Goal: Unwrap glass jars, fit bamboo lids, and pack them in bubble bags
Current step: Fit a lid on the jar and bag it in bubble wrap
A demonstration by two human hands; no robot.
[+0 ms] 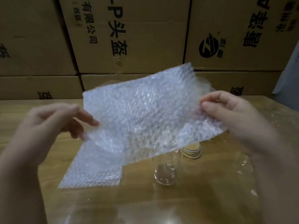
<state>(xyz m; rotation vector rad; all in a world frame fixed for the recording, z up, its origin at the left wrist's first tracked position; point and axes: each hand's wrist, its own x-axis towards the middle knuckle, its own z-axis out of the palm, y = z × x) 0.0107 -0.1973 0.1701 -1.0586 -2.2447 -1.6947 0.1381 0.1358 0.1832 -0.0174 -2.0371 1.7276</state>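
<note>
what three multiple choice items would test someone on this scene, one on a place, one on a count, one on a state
1. Where is the bamboo lid?
A) on the table beside the glass jar
B) inside a carton
C) in a palm

2. How many hands hold the raised bubble bag?
A) none
B) one
C) two

3. The raised bag is:
A) flat on the table
B) held in the air
C) wrapped round the jar

Key: 1 A, the lid stands right by the jar. 2 C, the left hand and right hand each pinch an edge. 3 B, it hangs above the table between both hands.
</note>
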